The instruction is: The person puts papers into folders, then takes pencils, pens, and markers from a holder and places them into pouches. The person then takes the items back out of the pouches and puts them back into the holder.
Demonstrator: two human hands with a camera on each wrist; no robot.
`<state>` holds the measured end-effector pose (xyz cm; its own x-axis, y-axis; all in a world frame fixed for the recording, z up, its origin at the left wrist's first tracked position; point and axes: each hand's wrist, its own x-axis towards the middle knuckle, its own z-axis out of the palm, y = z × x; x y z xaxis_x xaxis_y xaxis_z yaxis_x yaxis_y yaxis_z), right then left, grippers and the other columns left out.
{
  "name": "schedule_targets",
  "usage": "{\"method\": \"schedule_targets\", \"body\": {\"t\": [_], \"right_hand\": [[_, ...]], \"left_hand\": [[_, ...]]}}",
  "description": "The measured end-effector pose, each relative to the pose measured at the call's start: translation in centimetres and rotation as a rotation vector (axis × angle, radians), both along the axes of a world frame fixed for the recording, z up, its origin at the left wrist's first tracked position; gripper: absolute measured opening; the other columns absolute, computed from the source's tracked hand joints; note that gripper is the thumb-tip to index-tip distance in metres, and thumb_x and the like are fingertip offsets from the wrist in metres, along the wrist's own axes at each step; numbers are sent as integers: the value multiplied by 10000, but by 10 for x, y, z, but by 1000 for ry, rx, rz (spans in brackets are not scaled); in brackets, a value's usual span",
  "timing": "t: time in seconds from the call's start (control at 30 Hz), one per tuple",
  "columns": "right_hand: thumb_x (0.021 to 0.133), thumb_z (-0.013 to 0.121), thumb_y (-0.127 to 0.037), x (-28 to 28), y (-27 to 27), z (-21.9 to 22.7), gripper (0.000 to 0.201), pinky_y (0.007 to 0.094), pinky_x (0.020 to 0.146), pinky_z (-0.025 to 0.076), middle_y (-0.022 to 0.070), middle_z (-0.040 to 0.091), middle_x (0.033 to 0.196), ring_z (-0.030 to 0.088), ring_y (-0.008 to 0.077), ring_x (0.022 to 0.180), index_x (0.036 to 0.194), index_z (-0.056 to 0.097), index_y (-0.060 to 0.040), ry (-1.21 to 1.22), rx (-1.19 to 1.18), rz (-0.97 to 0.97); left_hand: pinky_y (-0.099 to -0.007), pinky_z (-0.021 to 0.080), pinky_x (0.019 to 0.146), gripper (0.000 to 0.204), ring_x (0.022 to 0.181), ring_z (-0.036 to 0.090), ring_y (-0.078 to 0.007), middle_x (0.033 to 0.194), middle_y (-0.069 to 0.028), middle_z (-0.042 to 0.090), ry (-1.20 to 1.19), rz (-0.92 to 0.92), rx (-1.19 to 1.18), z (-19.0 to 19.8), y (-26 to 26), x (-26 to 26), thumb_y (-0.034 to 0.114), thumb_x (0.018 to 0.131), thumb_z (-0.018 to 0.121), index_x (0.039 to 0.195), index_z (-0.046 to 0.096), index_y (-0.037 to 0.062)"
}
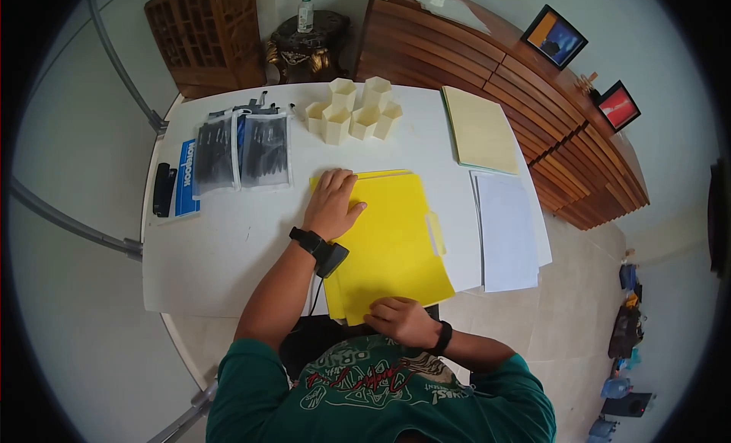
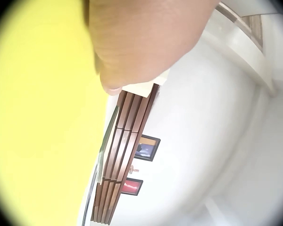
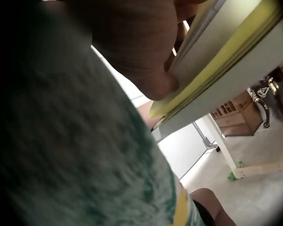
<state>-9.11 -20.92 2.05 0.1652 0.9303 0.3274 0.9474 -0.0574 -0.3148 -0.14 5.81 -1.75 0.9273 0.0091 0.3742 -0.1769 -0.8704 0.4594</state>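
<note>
A yellow folder (image 1: 388,237) with a clear tab on its right side lies at the table's front, over another yellow sheet or folder whose edges show at the left and top. My left hand (image 1: 331,203) rests on its upper left corner, fingers extended and thumb out; the left wrist view has this hand (image 2: 146,42) close beside the yellow surface. At the near edge, the curled fingers of my right hand (image 1: 403,321) pinch the folder. In the right wrist view the thumb (image 3: 158,84) presses by the layered yellow edge (image 3: 217,66); the other fingertips are mostly hidden.
Cream hexagonal holders (image 1: 336,127) stand at the back of the white table (image 1: 221,260). Mesh pouches (image 1: 263,150), a blue notebook (image 1: 186,180) and a black stapler-like object (image 1: 163,189) lie left. White paper (image 1: 506,230) and a pale yellow stack (image 1: 480,131) lie right.
</note>
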Motion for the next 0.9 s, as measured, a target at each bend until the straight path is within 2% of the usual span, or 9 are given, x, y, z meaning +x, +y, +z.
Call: {"method": "schedule_targets", "body": {"t": [0.13,0.23,0.3,0.33,0.43,0.5,0.57,0.83,0.9], "right_hand": [[694,679,-120,1,10,-6,317,321,778,570,39,642,961,672,206,972,1004,716,-62,-5,-33,33],[736,733,-97,4,14,7,311,360,869,561,63,665,1029,659,242,1052,1044,716,-56,195,-126,60],[800,759,-108,13,10,25,325,416,965,523,114,665,1131,625,303,1141,1116,698,-58,490,-1,46],[820,770,-86,24,1,27,367,442,1035,482,154,654,1226,589,338,1220,1176,685,-64,585,21,-35],[865,707,-28,67,-21,26,396,398,1050,464,145,637,1281,617,278,1213,1251,622,-19,657,215,-578],[928,650,-13,95,-38,1,458,389,1040,478,164,587,1364,587,262,1253,1365,524,45,955,288,-663],[912,663,-8,104,-44,-7,508,382,1020,495,205,576,1363,576,289,1268,1382,494,86,1041,272,-723],[931,622,-31,120,-23,14,518,328,886,528,193,623,1291,652,221,1064,1408,469,97,1244,143,-775],[924,619,3,121,-19,5,562,330,943,499,181,606,1302,627,223,1120,1447,421,68,1416,213,-586]], "left_hand": [[-435,351,1142,569,1315,429,-336,1361,-148,505,29,-7,-34,0,-1,0,247,863,739,1316,528,-25],[-434,353,1141,566,1312,431,-336,1355,-150,505,24,10,-61,0,-3,-1,248,854,749,1301,533,-26],[-433,357,1138,564,1308,433,-337,1351,-152,505,16,25,-50,2,-2,-1,247,852,752,1296,535,-24],[-433,360,1134,561,1304,436,-338,1350,-154,505,36,20,-58,5,-2,-1,244,855,749,1297,534,-25],[-433,367,1128,551,1299,439,-339,1343,-156,508,47,10,-75,4,-1,-1,238,862,743,1295,534,-29],[-432,370,1125,543,1297,440,-339,1336,-156,511,29,10,-81,2,-1,0,234,865,738,1293,534,-33],[-431,379,1115,517,1287,446,-339,1320,-157,517,15,30,-98,0,-2,0,225,871,732,1276,546,-36],[-427,404,1082,469,1260,468,-356,1288,-172,515,37,55,-146,1,-1,2,189,870,725,1262,557,-7],[-427,408,1074,457,1253,472,-361,1278,-173,517,30,61,-158,2,-1,2,182,868,726,1250,557,-5]]}}
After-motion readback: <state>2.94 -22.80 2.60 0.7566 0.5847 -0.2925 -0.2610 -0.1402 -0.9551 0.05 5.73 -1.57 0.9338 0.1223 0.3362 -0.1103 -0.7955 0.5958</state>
